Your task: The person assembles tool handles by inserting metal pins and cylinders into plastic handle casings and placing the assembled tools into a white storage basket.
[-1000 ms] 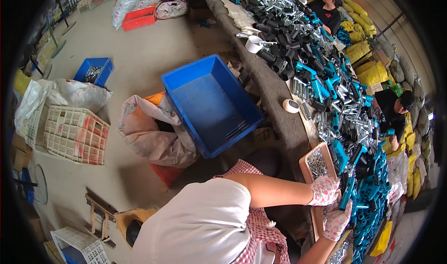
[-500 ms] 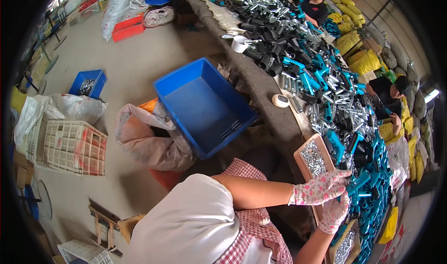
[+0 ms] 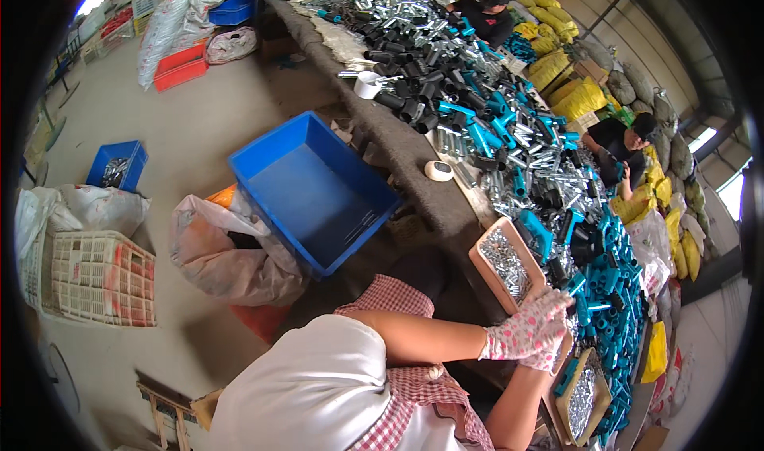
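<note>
My left hand, in a white glove with pink dots, is closed above the near edge of the heaped bench. What its fingers hold, if anything, cannot be made out. Just below it is my right hand, gloved the same way and overlapping the left; its fingers are mostly hidden. Teal plastic parts lie heaped beyond both hands. A pink tray of small metal pieces sits beside the left hand. Nearer the right forearm stands a beige tray, also full of small metal pieces.
Black tubes and shiny metal pieces cover the bench farther off. A white cup and white rounded device stand along its edge. Left are a blue crate and plastic sack. Two people work across the bench.
Both hands have drawn back from the teal heap toward me and come closer together, the left now covering much of the right. The whole view has shifted.
</note>
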Demonstrator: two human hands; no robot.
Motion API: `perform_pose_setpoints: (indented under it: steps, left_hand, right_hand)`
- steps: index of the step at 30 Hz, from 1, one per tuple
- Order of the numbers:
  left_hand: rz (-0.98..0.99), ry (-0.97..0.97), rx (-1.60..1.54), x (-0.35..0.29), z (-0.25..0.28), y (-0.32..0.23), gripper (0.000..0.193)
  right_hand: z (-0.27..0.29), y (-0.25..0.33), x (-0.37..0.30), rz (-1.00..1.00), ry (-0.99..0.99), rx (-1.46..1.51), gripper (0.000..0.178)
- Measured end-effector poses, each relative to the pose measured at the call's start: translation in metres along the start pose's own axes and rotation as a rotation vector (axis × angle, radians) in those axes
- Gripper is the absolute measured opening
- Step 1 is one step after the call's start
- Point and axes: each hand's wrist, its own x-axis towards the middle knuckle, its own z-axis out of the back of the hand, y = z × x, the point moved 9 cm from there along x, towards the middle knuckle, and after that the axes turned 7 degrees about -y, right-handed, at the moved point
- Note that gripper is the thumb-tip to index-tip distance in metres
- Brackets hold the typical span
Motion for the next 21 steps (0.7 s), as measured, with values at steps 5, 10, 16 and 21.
perform_pose_setpoints:
  steps: [5,10,16,21]
  left_hand:
    - [0.113,0.186,-0.232,0.034,-0.002,0.006,0.056]
    - [0.777,-0.043,-1.012,0.029,0.003,0.102,0.039]
    - [1.007,-0.058,-1.296,0.025,-0.002,0.12,0.062]
    - [1.149,-0.182,-1.11,0.018,-0.008,0.124,0.059]
  right_hand:
    - [0.017,0.022,0.026,-0.15,-0.186,0.012,0.035]
    - [0.04,0.014,0.046,-0.294,-0.227,0.161,0.036]
    - [0.033,0.014,0.04,-0.321,-0.213,0.348,0.042]
    - [0.022,0.009,0.04,-0.32,-0.188,0.37,0.042]
